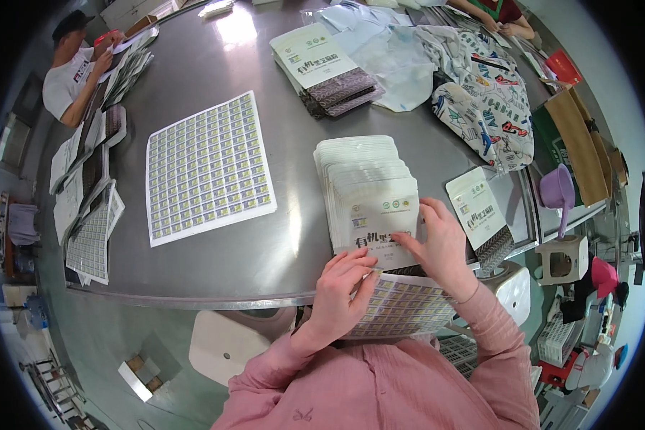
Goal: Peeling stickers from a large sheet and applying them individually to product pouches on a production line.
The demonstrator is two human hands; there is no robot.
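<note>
Right of the frame's centre, the right hand rests loosely spread on the top pouch of a fanned stack. At its lower edge, the left hand curls above a label sheet; whether it pinches anything, I cannot tell.

A grey metal table fills the centre — glare at eleven; pale wall at two, green floor at eight, white stool at seven.

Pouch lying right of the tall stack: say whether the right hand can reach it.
Probably yes: the right hand is close beside that pouch and nothing visible blocks the way, though it now touches the stack.
</note>
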